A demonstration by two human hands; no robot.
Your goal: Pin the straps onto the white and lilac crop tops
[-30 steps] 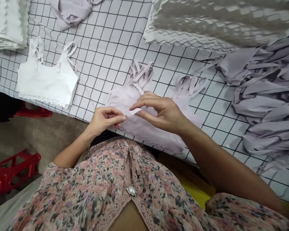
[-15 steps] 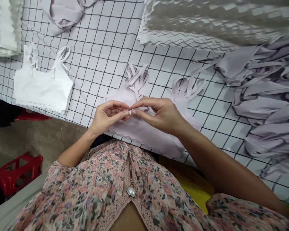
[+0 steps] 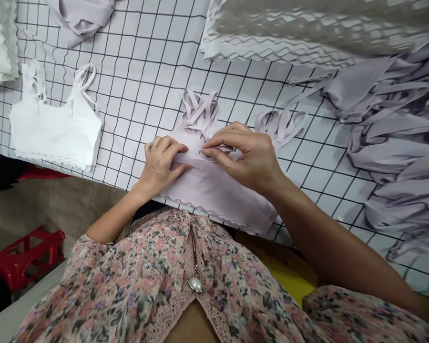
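In front of me a pale lilac bra top (image 3: 214, 188) lies on the checked cloth, its strap loops spread toward the far side. My right hand (image 3: 252, 152) is closed in a pinch over it, holding a thin lilac strap (image 3: 226, 149). A tiny shiny piece, perhaps a hook or ring, pokes out at the fingertips; its kind is unclear. On the left part of the top rests my left hand (image 3: 164, 159), thumb and forefinger apart with nothing between them. A ring shows on one of its fingers.
To the left lies a white bra top (image 3: 55, 131). White scalloped fabric stacks (image 3: 279, 55) sit at the far right and far left. Lilac garments form a heap (image 3: 396, 157) on the right, with another lilac piece (image 3: 82, 19) farther off. A red stool (image 3: 28, 257) stands below left.
My hands were together, both pinching at the small piece. Now the left has let go and opened onto the top, while the right has moved slightly right and away from me.
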